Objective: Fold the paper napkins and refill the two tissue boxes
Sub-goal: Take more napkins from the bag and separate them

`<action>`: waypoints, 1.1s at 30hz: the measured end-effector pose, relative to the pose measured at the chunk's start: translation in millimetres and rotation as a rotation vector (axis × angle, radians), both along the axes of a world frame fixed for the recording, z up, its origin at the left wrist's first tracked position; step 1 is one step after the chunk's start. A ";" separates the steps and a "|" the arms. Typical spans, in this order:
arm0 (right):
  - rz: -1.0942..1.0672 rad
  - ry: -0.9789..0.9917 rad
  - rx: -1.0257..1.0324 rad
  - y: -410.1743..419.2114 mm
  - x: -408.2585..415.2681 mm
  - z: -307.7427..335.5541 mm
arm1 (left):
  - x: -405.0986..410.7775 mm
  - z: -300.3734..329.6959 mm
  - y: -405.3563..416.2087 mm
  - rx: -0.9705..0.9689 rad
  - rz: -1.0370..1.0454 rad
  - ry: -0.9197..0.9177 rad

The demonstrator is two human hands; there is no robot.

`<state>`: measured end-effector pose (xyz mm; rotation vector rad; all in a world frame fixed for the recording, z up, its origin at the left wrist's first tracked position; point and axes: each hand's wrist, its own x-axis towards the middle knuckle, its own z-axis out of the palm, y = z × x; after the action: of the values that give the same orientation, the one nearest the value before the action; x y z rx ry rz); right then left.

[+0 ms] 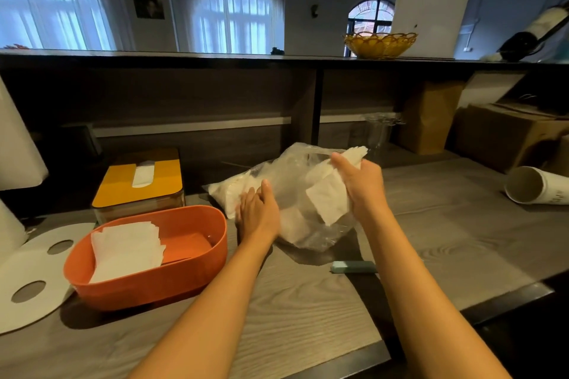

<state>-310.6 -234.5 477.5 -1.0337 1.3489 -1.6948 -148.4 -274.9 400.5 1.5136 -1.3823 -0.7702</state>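
Right grip (360, 181) clutches crumpled napkins (331, 197) (thin, white).

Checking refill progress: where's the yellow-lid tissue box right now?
Head view, left of centre: the yellow-lid tissue box sits on the counter directly behind the orange tub, left of the plastic napkin bag.

A grey wood-grain desk (308, 301) carries an orange tub (147, 283), yellow-lidded tissue box (138, 181), clear plastic bag (292, 194), green eraser-like block (353, 267), toppled paper cups (535, 186) and white perforated disc (30, 274).
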 end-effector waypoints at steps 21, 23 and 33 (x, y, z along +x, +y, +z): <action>0.334 0.236 0.126 24.3 39.5 -2.9 | 18.7 24.8 70.5 0.307 -0.483 1.147; 0.353 0.336 0.177 19.8 38.5 -8.2 | 18.0 20.0 64.5 0.383 -0.486 1.107; 0.068 0.445 0.027 -2.2 48.1 -36.9 | 6.2 7.1 44.9 0.340 -0.423 1.052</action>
<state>-262.4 -236.7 440.6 -1.4834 1.5825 -1.4423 -142.2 -230.0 407.6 0.7665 -0.7527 -1.8043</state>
